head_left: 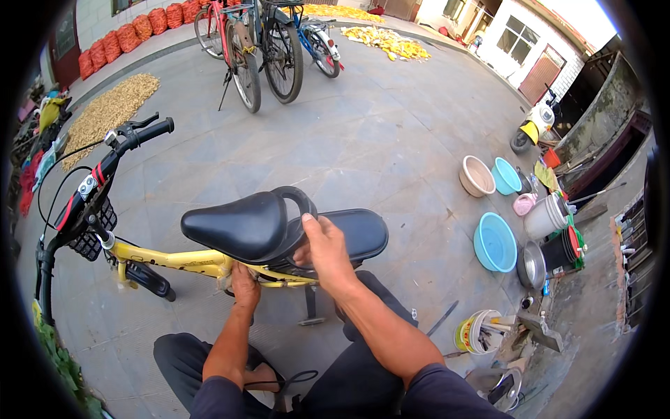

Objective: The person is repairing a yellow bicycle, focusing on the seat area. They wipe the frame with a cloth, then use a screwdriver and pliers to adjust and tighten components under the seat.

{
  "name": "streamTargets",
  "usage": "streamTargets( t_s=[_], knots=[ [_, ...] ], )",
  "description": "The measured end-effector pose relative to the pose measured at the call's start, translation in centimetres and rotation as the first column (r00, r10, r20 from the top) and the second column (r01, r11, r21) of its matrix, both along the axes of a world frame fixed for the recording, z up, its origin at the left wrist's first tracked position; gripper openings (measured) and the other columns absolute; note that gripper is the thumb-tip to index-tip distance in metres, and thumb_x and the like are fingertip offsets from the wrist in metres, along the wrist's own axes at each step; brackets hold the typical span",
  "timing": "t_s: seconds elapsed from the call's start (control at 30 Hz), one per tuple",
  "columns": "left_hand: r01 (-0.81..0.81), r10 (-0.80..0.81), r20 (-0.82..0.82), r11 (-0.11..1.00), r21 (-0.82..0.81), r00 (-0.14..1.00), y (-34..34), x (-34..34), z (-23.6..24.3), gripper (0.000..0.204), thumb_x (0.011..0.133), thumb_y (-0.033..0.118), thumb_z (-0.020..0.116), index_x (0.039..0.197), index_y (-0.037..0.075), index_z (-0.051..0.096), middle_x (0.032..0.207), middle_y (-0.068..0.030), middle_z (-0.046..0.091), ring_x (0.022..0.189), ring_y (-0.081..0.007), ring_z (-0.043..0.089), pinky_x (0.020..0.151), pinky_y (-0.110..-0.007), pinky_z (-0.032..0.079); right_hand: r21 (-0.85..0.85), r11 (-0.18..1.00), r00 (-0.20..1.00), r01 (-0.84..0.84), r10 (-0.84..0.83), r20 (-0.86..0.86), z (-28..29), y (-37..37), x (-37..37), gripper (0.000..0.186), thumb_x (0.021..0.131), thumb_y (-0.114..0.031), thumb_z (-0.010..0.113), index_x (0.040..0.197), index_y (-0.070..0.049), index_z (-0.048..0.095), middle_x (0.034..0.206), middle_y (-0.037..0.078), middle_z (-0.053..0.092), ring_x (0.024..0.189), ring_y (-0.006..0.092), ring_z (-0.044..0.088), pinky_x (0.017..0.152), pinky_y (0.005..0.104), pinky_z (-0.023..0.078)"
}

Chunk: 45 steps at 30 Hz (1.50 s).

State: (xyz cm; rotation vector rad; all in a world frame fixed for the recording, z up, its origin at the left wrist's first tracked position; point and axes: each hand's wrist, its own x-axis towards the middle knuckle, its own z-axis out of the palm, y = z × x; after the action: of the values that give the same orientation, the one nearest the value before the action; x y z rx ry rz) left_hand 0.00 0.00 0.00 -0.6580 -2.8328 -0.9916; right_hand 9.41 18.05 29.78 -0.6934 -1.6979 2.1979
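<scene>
In front of me stands a yellow bicycle (174, 259) with a black saddle (237, 225) and a padded black rear seat (359, 232). A black loop handle (301, 199) rises at the back of the saddle. My right hand (326, 255) is closed around this loop, its thumb on top and its fingers partly hidden. Below the saddle, my left hand (244, 286) is closed against the yellow frame, beside a small greyish piece (225, 274), perhaps a rag. What its fingers hold is hidden. The handlebar (115, 150) points to the left, above a black basket (91, 234).
Several bicycles (269, 56) stand at the back. Left lies a heap of peanut-like crop (112, 112), with red sacks (132, 35) beyond. Corn cobs (387, 43) are spread farther off. Basins (495, 242), a tool bucket (476, 332) and a scooter (536, 126) line the right.
</scene>
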Motion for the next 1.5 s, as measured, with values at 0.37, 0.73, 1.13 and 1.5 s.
streamTargets(
  t_s=[0.37,0.73,1.13,1.5],
  knots=[
    [0.079,-0.080,-0.008,0.995,-0.061,0.997,-1.4,-0.1,2.3,0.059,0.058,-0.006,0.061,0.115,0.000,0.046,0.105,-0.0224,0.054,0.098,-0.0426,0.051,0.086,-0.046,0.042,-0.013,1.000,0.999,0.018,-0.019,-0.032,0.3,0.0,-0.3,0.038,0.092,-0.036,0.053,0.078,-0.002,0.048,0.061,0.004,0.050,0.048,0.0114,0.054,0.044,0.0254,0.045],
    [-0.005,-0.005,-0.158,0.998,-0.066,0.987,-1.6,3.4,2.9,0.056,0.062,-0.010,0.054,0.117,-0.007,0.045,0.108,-0.0262,0.050,0.102,-0.0435,0.047,0.090,-0.046,0.040,0.015,1.000,0.998,0.019,-0.018,-0.064,-0.2,0.1,-0.4,0.038,0.092,-0.037,0.053,0.076,-0.002,0.048,0.061,0.004,0.050,0.047,0.0116,0.054,0.042,0.0246,0.045],
    [0.174,-0.210,-0.213,0.969,-0.176,0.954,-2.0,5.0,3.5,0.048,0.070,-0.006,0.051,0.117,-0.005,0.045,0.121,-0.0221,0.047,0.115,-0.0400,0.043,0.097,-0.045,0.036,0.018,0.999,0.998,0.035,-0.034,-0.059,-0.3,0.1,-0.3,0.038,0.091,-0.037,0.054,0.077,-0.003,0.047,0.062,0.003,0.048,0.048,0.0115,0.055,0.043,0.0248,0.045],
    [0.020,-0.055,-0.185,0.983,-0.182,0.981,-3.9,5.0,1.6,0.041,0.076,-0.003,0.046,0.117,-0.006,0.048,0.120,-0.0244,0.049,0.112,-0.0411,0.046,0.094,-0.044,0.039,0.011,0.997,0.997,-0.070,0.071,-0.041,-0.4,0.5,-0.1,0.038,0.091,-0.037,0.055,0.078,-0.002,0.051,0.062,0.005,0.052,0.050,0.0111,0.054,0.044,0.0245,0.046]
  ],
)
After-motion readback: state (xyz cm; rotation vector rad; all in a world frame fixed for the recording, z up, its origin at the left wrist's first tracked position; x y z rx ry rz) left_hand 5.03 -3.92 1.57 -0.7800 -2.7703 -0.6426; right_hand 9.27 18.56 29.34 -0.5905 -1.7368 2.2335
